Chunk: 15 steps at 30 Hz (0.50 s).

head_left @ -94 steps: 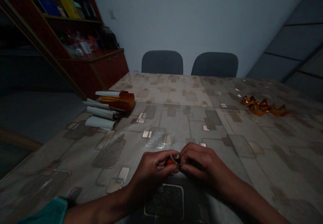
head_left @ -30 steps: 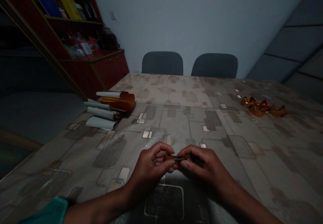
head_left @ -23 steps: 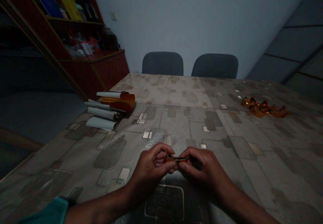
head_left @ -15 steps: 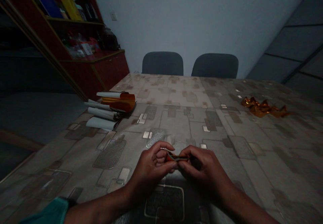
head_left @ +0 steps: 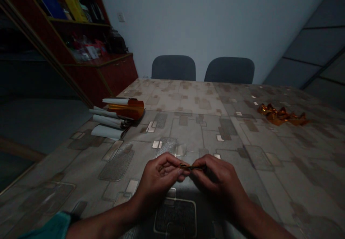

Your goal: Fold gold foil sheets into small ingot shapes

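Note:
Between my two hands, above the near part of the table, is a small folded piece of gold foil paper (head_left: 192,167), seen nearly edge-on as a thin strip. My left hand (head_left: 165,172) pinches its left end between thumb and fingers. At the other end, my right hand (head_left: 215,174) grips it the same way, and the fingers cover much of it. Several folded gold paper ingots (head_left: 281,115) sit in a cluster at the far right. On the left lies a loose stack of curled foil sheets (head_left: 126,110), gold on one face and pale on the other.
A patterned cover lies over the table (head_left: 188,131). Two dark chairs (head_left: 174,67) stand at its far edge, against the wall. A reddish wooden cabinet (head_left: 115,75) with filled shelves rises at the left.
The folded paper looks flatter and thinner now; its opening showed before. My left hand has shifted slightly left and down. The stack and the ingots stay where they were.

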### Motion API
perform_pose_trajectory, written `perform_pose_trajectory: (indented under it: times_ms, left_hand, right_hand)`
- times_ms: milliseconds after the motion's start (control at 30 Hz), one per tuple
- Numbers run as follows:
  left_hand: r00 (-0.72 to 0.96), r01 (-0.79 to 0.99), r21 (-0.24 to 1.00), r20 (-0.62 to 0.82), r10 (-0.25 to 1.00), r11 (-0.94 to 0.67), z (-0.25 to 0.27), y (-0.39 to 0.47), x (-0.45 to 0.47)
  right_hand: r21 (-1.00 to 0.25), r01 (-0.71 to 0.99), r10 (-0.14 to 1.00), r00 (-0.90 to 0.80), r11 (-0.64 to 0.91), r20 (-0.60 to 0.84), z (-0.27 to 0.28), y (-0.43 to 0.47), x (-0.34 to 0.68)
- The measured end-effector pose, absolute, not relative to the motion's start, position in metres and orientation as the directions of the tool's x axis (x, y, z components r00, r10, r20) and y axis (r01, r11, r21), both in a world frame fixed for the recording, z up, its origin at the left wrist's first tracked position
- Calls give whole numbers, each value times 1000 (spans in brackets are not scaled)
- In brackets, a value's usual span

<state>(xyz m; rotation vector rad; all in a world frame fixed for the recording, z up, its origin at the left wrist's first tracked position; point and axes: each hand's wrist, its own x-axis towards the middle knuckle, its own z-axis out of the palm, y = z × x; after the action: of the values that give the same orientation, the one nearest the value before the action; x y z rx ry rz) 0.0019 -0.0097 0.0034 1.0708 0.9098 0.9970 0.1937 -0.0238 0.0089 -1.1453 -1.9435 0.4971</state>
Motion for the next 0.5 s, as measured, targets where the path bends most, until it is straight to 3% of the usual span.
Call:
perform_pose_trajectory:
  times_ms: [233, 500]
  left_hand:
    - [286, -190, 970, -96, 954, 154, 9, -10, 2]
    - [304, -261, 925, -191, 933, 275, -5, -1, 2]
  right_hand:
    - [-663, 548, 858, -264, 510, 441, 7, -22, 196]
    - [-641, 580, 852, -203, 502, 483, 14, -24, 193]
